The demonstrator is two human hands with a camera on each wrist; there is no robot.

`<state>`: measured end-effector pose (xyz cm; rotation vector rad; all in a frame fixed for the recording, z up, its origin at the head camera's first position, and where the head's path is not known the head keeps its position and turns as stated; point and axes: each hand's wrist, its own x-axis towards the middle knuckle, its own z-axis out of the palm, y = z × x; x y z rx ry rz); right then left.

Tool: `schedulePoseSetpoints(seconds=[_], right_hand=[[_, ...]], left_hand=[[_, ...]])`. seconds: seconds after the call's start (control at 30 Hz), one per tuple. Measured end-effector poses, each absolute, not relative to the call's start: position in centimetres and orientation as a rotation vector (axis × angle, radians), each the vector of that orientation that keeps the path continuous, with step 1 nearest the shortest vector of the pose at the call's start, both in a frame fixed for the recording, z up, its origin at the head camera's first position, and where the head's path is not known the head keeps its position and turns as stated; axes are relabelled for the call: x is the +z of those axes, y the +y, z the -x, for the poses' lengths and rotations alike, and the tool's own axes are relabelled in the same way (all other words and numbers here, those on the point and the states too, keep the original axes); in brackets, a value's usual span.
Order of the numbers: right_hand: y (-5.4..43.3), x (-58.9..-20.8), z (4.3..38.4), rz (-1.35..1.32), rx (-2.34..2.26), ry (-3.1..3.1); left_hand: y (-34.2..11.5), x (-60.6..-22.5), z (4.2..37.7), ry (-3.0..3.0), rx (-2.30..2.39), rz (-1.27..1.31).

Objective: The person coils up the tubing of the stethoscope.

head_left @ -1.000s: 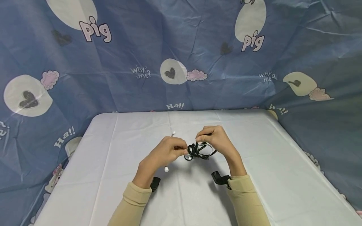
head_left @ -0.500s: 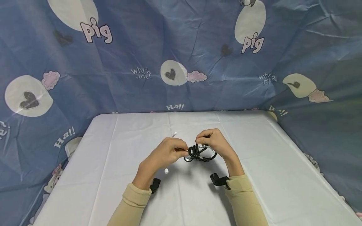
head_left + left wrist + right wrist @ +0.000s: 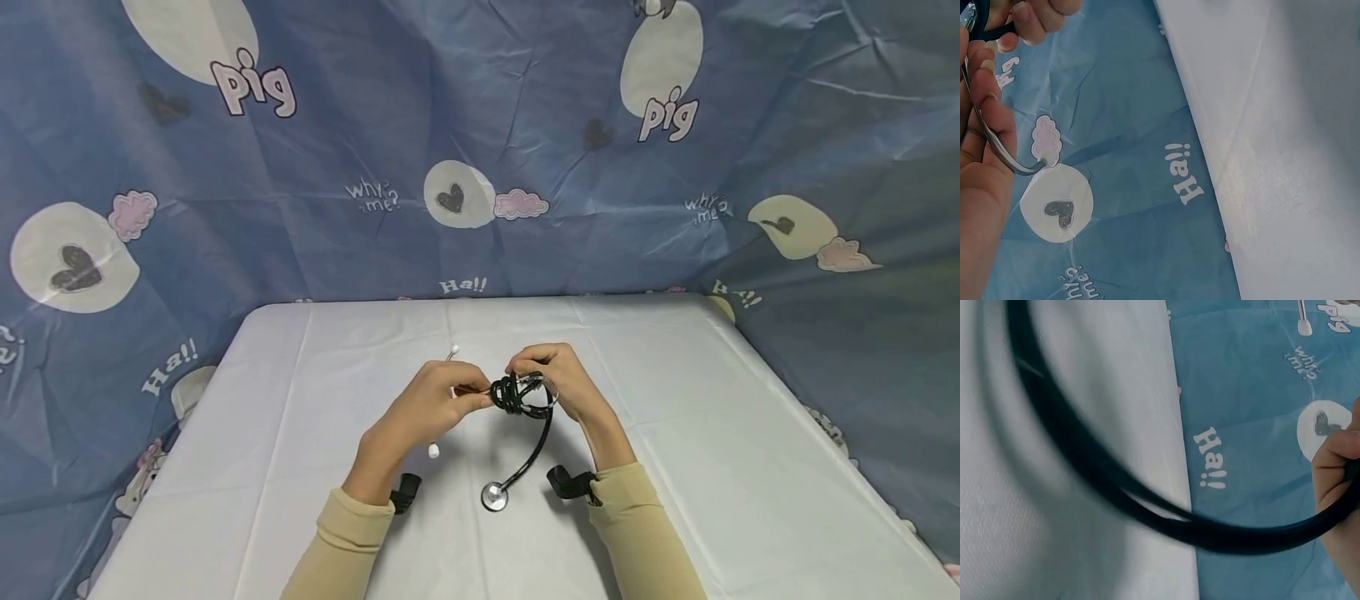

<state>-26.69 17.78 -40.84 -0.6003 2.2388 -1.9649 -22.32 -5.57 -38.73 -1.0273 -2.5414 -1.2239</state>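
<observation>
Screened-off booth, room type can't be told: blue hanging cloth (image 3: 600, 250) with cartoon prints (image 3: 459, 195), "pig" and "Ha!!" lettering (image 3: 229, 87), closes in a white-covered worktop (image 3: 360, 350) at back and sides.

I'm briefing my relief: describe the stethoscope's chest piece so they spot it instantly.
In the head view, find the white table, then the coiled black tubing between left grip and right grip. Follow the tube curving down from it to the round silver chest piece, set apart from the small white ear tips by its shiny metal disc.
</observation>
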Motion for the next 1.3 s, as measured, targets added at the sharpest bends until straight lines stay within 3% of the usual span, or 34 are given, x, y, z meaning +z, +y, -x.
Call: schedulePoseSetpoints(seconds=[0.37, 0.63, 0.93, 1.3], right_hand=[[17.5, -41.3, 26.4, 0.637, -2.006, 2.177], [17.1, -41.1, 26.1, 0.515, -2.001, 2.152], [17.1, -40.4, 25.9, 0.713, -1.863, 2.181], [17.0, -39.9, 25.7, 0.738, -1.797, 2.152]], left_hand=[[-6.2, -38.4, 22.2, -2.497, -1.289, 0.909], [-6.2, -38.6, 22.3, -2.434, -1.285, 0.869], [-6.4, -38.7, 22.9, -2.357, -1.335, 0.736], [-6.7, -38.9, 23.1, -2.384, -1.341, 0.641]])
